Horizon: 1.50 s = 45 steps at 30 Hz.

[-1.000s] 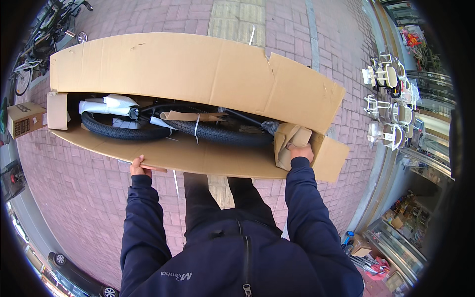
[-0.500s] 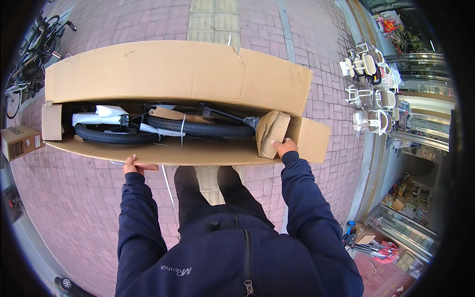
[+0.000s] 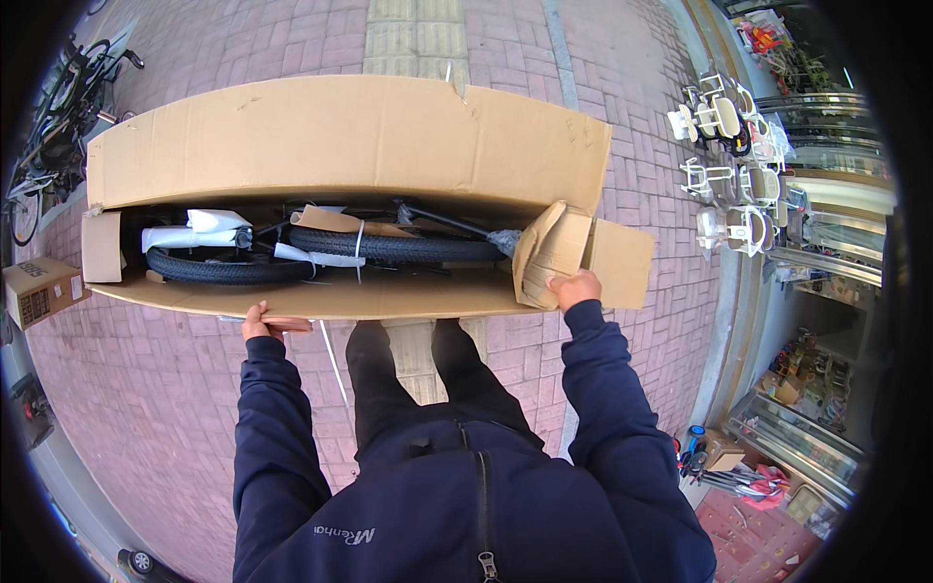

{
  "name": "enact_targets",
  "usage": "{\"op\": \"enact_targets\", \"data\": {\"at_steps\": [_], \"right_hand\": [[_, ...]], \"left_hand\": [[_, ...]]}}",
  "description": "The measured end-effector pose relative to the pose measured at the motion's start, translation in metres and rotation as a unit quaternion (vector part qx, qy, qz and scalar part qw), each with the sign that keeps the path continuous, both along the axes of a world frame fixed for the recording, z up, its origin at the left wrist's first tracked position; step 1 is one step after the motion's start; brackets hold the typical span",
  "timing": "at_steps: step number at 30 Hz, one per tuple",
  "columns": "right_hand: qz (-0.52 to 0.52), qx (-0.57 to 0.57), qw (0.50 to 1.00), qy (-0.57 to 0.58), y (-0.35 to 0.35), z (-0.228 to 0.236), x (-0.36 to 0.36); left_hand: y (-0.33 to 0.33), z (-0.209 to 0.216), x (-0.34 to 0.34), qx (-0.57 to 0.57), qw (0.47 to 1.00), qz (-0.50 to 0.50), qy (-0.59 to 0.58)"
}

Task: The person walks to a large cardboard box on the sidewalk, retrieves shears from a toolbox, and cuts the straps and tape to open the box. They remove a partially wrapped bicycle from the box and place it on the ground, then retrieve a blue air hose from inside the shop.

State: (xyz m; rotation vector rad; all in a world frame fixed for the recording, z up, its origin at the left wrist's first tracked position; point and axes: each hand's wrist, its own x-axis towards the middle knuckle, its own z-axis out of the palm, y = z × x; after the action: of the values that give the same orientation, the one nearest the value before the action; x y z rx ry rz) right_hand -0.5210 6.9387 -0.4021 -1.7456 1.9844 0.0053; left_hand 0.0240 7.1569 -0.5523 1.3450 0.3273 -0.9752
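Far left, bikes (image 3: 58,146) are crowding together, and a small box (image 3: 46,291) is sitting on the paving (image 3: 165,389). Just beside it, the long box (image 3: 330,131) is lying open across the paving, in front of the person's legs (image 3: 384,374). White wrapping (image 3: 194,233) is showing inside, above the left tyre (image 3: 228,272). Here the left hand (image 3: 264,323) is gripping a flat reddish-brown thing (image 3: 292,324) at the near wall, its thumb pointing up. The right tyre (image 3: 398,250) is stretching along the middle, a white tie (image 3: 360,251) looping around it. And at the right end, the right hand (image 3: 577,290) is pinching folded cardboard (image 3: 554,257)! Farther right, white seats (image 3: 719,121) are standing in a row.
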Motion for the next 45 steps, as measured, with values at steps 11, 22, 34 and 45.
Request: {"op": "enact_targets", "data": {"at_steps": [11,22,34,45], "right_hand": [[-0.167,0.076,0.935,-0.303,0.115,0.275,-0.118],[-0.041,0.161,0.976,0.144,0.18,0.054,-0.204],[-0.195,0.212,0.917,0.276,0.19,-0.074,-0.234],[-0.077,0.294,0.93,0.208,0.264,-0.111,-0.171]], "left_hand": [[-0.016,-0.026,0.026,0.065,0.996,-0.06,0.023],[-0.027,-0.008,0.035,0.07,0.989,-0.13,0.01],[-0.016,-0.021,0.052,0.072,0.992,-0.101,0.023],[-0.02,-0.031,0.058,0.032,0.98,-0.172,0.093]]}}
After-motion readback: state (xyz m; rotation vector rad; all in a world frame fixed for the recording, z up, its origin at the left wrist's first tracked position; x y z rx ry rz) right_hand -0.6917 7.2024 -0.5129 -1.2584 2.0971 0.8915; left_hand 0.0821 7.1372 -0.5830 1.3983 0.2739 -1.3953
